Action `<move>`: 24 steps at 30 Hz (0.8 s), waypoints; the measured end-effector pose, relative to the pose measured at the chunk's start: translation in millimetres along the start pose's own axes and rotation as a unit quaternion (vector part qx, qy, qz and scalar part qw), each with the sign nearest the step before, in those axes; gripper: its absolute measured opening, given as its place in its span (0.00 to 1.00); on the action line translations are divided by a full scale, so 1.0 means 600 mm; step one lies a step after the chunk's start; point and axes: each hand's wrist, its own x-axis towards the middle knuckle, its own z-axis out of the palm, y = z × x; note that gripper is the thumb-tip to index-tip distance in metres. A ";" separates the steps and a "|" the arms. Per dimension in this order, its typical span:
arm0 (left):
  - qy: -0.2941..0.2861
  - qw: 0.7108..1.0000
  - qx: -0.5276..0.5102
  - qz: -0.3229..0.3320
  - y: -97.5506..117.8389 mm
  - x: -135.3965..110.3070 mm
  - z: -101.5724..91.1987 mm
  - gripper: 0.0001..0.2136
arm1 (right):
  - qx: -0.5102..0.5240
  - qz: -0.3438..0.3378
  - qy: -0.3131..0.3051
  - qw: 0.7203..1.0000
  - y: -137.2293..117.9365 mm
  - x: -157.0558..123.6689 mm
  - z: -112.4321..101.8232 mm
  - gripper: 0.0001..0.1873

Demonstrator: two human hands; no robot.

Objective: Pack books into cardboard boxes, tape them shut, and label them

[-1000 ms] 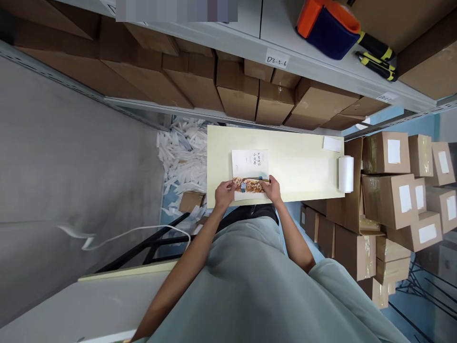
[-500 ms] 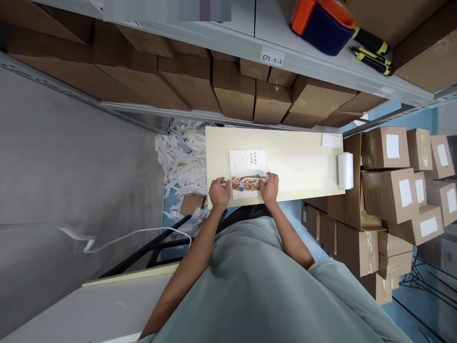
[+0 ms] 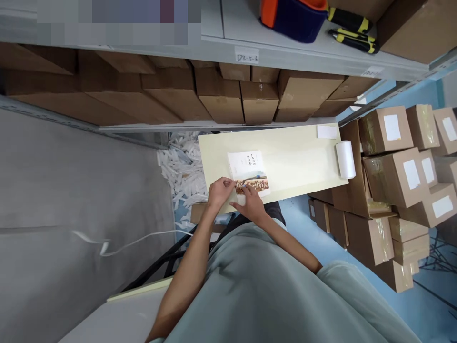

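White-covered paperback book point(image 3: 246, 166) lies flat on the cream tabletop point(image 3: 300, 157), mostly forward of both hands, long axis running fore-and-aft. The right hand point(image 3: 252, 206) is nearer — fingers spread over the lower cover, thumb apart. The left hand point(image 3: 219, 192) is at the left edge, fingertips drawn together; whether they grip anything cannot be told. Title, left column: 小火车; right column — not reliably legible. Shelf label point(image 3: 246, 55): D3-5-6. No brand is readable.
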 end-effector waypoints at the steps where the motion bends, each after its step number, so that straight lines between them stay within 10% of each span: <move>1: -0.007 1.000 0.005 0.023 0.015 -0.003 -0.008 0.06 | 0.008 0.003 0.011 1.000 -0.012 -0.005 -0.008 0.37; 8: -0.091 0.974 0.081 0.189 0.189 -0.017 -0.004 0.05 | 0.009 0.102 0.079 0.992 -0.005 -0.020 -0.126 0.15; 13: -0.089 0.893 0.140 0.420 0.296 -0.024 0.044 0.12 | 0.042 0.151 0.138 0.978 0.078 -0.032 -0.209 0.15; 18: -0.136 0.805 0.204 0.540 0.338 0.008 0.133 0.17 | 0.098 0.180 0.199 0.958 0.199 -0.016 -0.234 0.15; 24: -0.226 0.775 0.273 0.523 0.341 0.063 0.259 0.17 | 0.100 0.274 0.172 0.941 0.302 0.022 -0.231 0.12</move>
